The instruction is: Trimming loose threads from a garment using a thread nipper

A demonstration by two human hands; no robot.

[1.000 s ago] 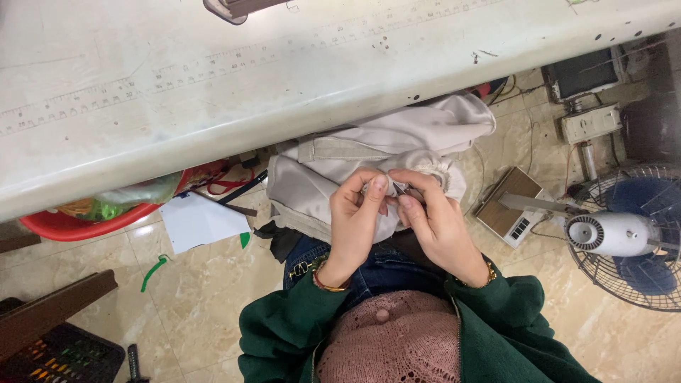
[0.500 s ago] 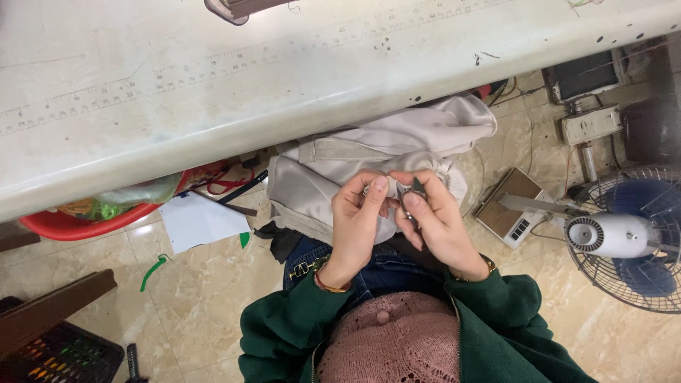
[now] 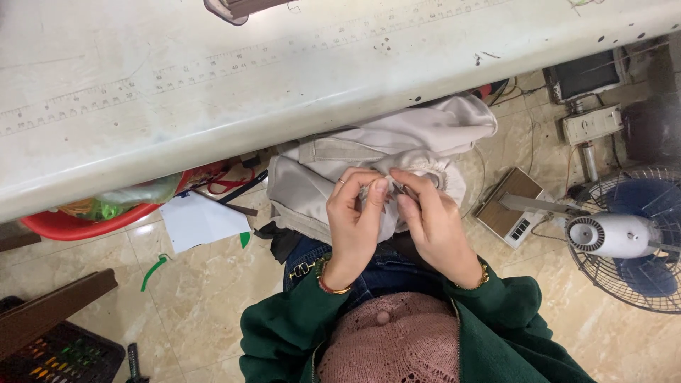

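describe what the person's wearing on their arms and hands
Both arms are in dark green sleeves, bunched at the cuffs. The left hand has a gold bangle at the wrist and a thin ring on one finger. The right hand has a gold bracelet at its wrist.

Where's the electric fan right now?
In the head view, the round wire-caged electric fan stands on the beige tiled floor at the far right, beside the person's right hand.
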